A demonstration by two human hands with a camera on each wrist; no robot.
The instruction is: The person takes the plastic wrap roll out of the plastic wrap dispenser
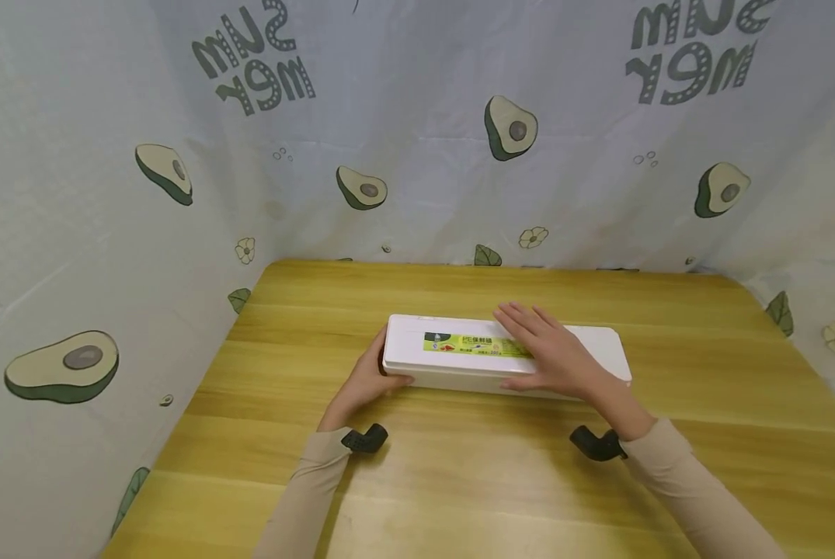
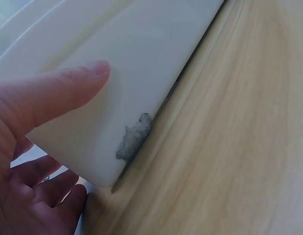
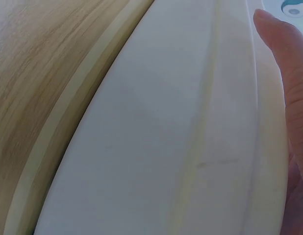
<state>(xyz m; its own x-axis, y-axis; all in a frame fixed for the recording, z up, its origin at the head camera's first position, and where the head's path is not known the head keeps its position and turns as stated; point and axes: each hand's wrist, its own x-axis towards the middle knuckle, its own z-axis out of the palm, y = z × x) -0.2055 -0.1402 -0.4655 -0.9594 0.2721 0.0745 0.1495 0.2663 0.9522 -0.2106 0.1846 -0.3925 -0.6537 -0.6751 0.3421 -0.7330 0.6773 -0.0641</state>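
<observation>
A long white box [image 1: 480,366] lies on the worktop [image 1: 459,473] between the two hands; the left grip [image 1: 367,383] holds its left end, thumb against the front side and fingers curled round the end; a grey patch [image 2: 134,138] marks the box's lower edge just beyond that thumb; the right grip [image 1: 555,355] rests on the lid with fingers straight, partly covering the green label [image 1: 469,344]; black fittings [image 1: 366,439] sit behind both grips, by the beige sleeves [image 1: 305,489]; an avocado-print curtain [image 1: 431,93] hangs beyond.
</observation>
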